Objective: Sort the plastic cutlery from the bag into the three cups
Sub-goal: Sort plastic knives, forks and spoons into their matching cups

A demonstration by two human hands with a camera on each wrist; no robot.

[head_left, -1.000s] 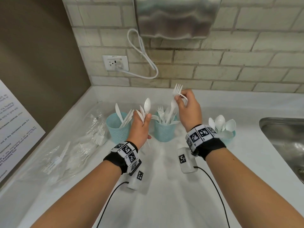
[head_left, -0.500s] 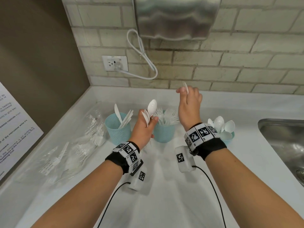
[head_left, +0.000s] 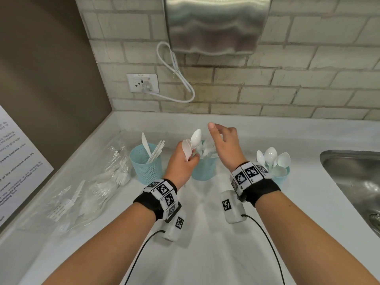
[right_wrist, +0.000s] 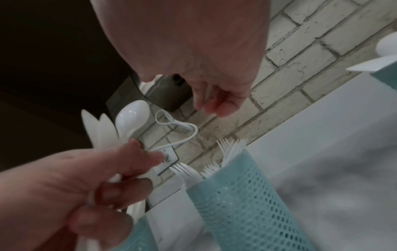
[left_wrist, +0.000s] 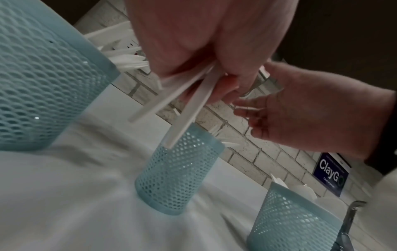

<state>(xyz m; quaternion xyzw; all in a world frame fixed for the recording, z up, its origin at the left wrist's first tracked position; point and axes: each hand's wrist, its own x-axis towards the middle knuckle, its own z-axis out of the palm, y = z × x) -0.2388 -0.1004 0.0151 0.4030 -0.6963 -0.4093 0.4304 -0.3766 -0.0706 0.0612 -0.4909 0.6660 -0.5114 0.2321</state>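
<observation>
The left hand (head_left: 181,163) grips a bunch of white spoons (head_left: 192,144) just above the middle cup (head_left: 202,170) near the back edge of the counter (head_left: 205,243), while the right hand (head_left: 225,145) hangs over it, fingers loose, holding nothing.

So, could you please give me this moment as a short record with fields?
left hand: grips a bunch of white spoons
right hand: open, holds nothing, above the middle cup
left cup: knives
middle cup: forks
right cup: spoons
bag: on the counter, left of the cups, cutlery inside
</observation>
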